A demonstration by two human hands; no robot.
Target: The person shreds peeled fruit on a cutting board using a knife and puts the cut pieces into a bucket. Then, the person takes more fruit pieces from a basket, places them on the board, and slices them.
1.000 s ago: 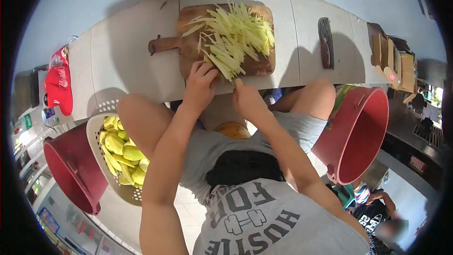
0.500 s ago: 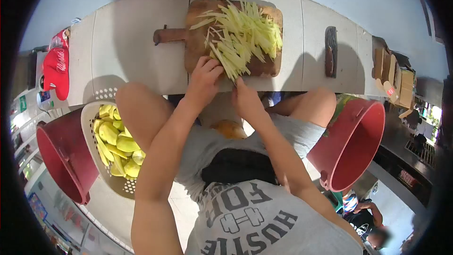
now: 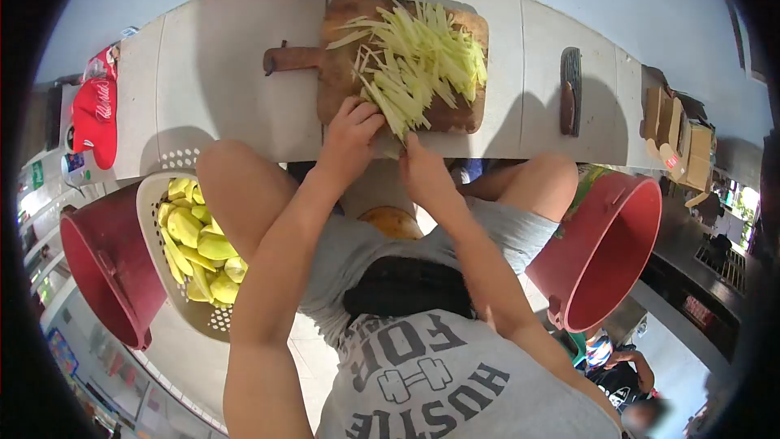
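A wooden cutting board (image 3: 337,24) with its handle to the left bears a heap of pale green strips (image 3: 426,53). At the board's near edge my left hand (image 3: 353,134) has its fingers curled over a piece that they mostly hide. Just right of it, my right hand (image 3: 424,169) is closed around a knife, of which only a little shows near the strips' lower end. The two hands are close together but apart.
On the tiled table (image 3: 244,110), a dark-bladed tool (image 3: 571,93) lies at the right and a red cap (image 3: 96,118) at the left edge. A basket (image 3: 154,252) of peeled yellow-green pieces (image 3: 195,236) and red bins (image 3: 110,276) (image 3: 617,252) stand below. A person (image 3: 621,378) is at lower right.
The view has shifted, so the board appears farther right and slightly higher than at first. Both hands keep nearly the same place at the board's near edge.
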